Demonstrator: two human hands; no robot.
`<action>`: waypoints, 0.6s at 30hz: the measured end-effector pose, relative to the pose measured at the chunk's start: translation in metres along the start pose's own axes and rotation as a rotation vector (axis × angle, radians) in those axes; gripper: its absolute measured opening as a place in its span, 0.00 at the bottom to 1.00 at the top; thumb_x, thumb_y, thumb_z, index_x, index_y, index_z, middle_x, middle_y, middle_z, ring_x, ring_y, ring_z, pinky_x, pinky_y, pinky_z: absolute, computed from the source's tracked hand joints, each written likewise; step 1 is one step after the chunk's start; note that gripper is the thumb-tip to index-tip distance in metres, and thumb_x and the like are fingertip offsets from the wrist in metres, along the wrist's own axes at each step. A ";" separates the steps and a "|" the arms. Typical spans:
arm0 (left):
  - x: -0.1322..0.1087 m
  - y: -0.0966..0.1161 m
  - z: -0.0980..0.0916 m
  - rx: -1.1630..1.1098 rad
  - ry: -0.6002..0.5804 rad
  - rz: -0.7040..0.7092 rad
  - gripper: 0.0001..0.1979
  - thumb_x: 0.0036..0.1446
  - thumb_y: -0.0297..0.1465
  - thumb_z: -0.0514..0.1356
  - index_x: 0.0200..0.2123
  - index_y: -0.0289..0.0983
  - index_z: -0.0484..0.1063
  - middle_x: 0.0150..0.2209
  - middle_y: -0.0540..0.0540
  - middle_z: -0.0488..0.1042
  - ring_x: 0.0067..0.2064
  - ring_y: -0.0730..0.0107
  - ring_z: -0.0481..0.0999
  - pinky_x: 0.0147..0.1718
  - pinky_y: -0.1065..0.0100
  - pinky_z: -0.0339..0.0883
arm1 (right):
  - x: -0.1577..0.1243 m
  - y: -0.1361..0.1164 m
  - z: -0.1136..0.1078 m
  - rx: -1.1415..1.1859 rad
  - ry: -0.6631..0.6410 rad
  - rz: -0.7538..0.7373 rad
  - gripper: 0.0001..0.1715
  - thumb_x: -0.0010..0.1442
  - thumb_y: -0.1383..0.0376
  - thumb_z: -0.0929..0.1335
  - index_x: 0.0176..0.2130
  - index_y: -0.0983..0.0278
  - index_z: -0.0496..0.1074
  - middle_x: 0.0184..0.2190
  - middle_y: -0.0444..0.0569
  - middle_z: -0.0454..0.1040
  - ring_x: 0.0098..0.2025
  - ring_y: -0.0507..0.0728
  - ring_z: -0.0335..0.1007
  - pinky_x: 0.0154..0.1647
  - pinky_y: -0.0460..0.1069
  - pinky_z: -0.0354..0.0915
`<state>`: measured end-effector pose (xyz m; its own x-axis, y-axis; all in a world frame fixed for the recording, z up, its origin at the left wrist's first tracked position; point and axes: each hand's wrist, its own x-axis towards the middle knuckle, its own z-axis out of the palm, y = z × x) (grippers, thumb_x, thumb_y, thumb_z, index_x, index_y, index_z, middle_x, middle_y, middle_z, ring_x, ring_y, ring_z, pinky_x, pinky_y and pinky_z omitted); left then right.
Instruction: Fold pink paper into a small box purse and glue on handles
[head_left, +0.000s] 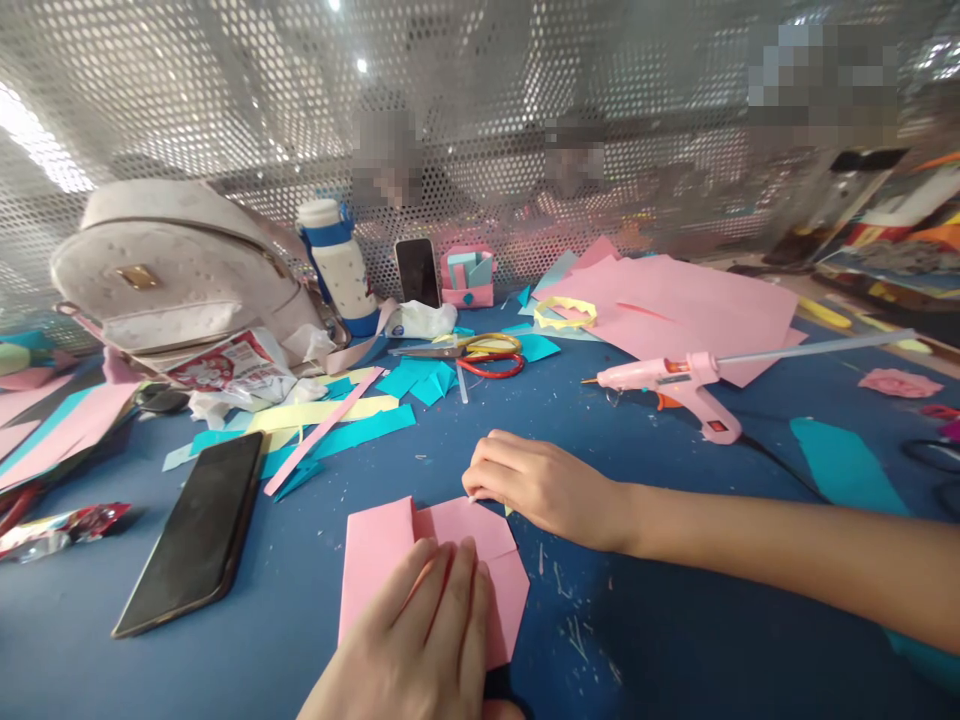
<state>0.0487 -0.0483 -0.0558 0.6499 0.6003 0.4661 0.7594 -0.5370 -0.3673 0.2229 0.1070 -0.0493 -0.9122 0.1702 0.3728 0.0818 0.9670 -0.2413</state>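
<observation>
A folded pink paper (390, 545) lies on the blue table (637, 620) in front of me. My left hand (424, 635) rests flat on its near part, fingers stretched out and together, pressing it down. My right hand (536, 485) comes in from the right and pinches the paper's far edge with curled fingers.
A black phone (196, 530) lies left of the paper. Teal, yellow and pink strips (330, 420), scissors (480, 355) and a pink glue gun (675, 385) with its cord lie beyond. Pink sheets (675, 310), a white bag (172, 265), a bottle (341, 265) and a second phone (418, 272) stand at the back.
</observation>
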 end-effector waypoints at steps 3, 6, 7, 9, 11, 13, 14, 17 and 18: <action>0.000 0.000 0.000 -0.002 -0.001 0.001 0.26 0.68 0.44 0.45 0.44 0.30 0.75 0.43 0.39 0.81 0.45 0.57 0.79 0.52 0.57 0.63 | 0.000 -0.001 -0.001 0.003 0.010 -0.001 0.08 0.67 0.74 0.61 0.39 0.67 0.68 0.36 0.49 0.68 0.38 0.54 0.59 0.37 0.47 0.60; 0.002 0.000 -0.001 -0.006 0.032 -0.009 0.28 0.70 0.43 0.41 0.42 0.30 0.75 0.41 0.40 0.82 0.42 0.60 0.80 0.50 0.59 0.63 | 0.000 -0.003 -0.002 -0.030 0.009 0.002 0.08 0.67 0.73 0.61 0.38 0.67 0.68 0.36 0.49 0.69 0.38 0.54 0.59 0.37 0.47 0.60; 0.004 0.000 -0.001 -0.011 0.039 -0.016 0.29 0.70 0.42 0.40 0.41 0.30 0.75 0.40 0.41 0.82 0.42 0.61 0.80 0.49 0.59 0.63 | -0.001 -0.003 -0.002 -0.042 0.007 0.001 0.08 0.67 0.73 0.61 0.38 0.67 0.68 0.36 0.49 0.69 0.38 0.54 0.59 0.37 0.47 0.60; 0.006 0.000 -0.002 -0.022 0.049 -0.028 0.29 0.71 0.40 0.39 0.40 0.31 0.76 0.39 0.41 0.82 0.40 0.62 0.80 0.48 0.60 0.63 | -0.001 -0.003 -0.001 -0.052 0.008 -0.007 0.08 0.67 0.73 0.61 0.38 0.67 0.69 0.36 0.49 0.69 0.38 0.54 0.59 0.37 0.47 0.60; 0.007 0.000 -0.002 -0.030 0.048 -0.033 0.29 0.71 0.40 0.38 0.40 0.30 0.76 0.38 0.41 0.82 0.40 0.61 0.80 0.48 0.60 0.63 | -0.002 -0.003 -0.002 -0.044 0.015 -0.019 0.08 0.67 0.74 0.61 0.38 0.67 0.69 0.36 0.49 0.69 0.37 0.54 0.58 0.36 0.47 0.60; 0.007 0.000 -0.002 -0.035 0.048 -0.034 0.29 0.71 0.40 0.39 0.40 0.30 0.76 0.39 0.41 0.82 0.40 0.61 0.81 0.48 0.59 0.63 | -0.003 -0.002 -0.002 -0.046 0.022 -0.033 0.09 0.67 0.74 0.61 0.38 0.68 0.69 0.36 0.49 0.69 0.37 0.54 0.58 0.36 0.47 0.60; 0.007 0.000 -0.002 -0.038 0.046 -0.034 0.29 0.71 0.40 0.39 0.40 0.30 0.76 0.39 0.41 0.82 0.41 0.61 0.81 0.48 0.59 0.63 | -0.003 -0.002 -0.002 -0.053 0.022 -0.039 0.10 0.67 0.74 0.60 0.38 0.68 0.69 0.36 0.49 0.68 0.37 0.54 0.58 0.36 0.47 0.60; 0.007 0.000 -0.003 -0.040 0.048 -0.032 0.28 0.71 0.39 0.39 0.40 0.30 0.76 0.39 0.41 0.82 0.40 0.61 0.81 0.47 0.59 0.64 | -0.004 -0.003 -0.003 -0.089 0.012 -0.046 0.11 0.68 0.73 0.60 0.38 0.68 0.70 0.36 0.50 0.68 0.36 0.54 0.57 0.36 0.47 0.60; 0.008 0.000 -0.003 -0.038 0.047 -0.033 0.28 0.71 0.38 0.40 0.40 0.30 0.76 0.39 0.41 0.82 0.40 0.61 0.81 0.47 0.59 0.64 | -0.004 -0.003 -0.003 -0.093 0.012 -0.047 0.11 0.68 0.72 0.60 0.38 0.67 0.70 0.36 0.50 0.68 0.36 0.54 0.57 0.36 0.47 0.61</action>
<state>0.0536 -0.0454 -0.0500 0.6219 0.5898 0.5152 0.7780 -0.5404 -0.3204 0.2275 0.1041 -0.0471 -0.9112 0.1260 0.3921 0.0767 0.9873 -0.1390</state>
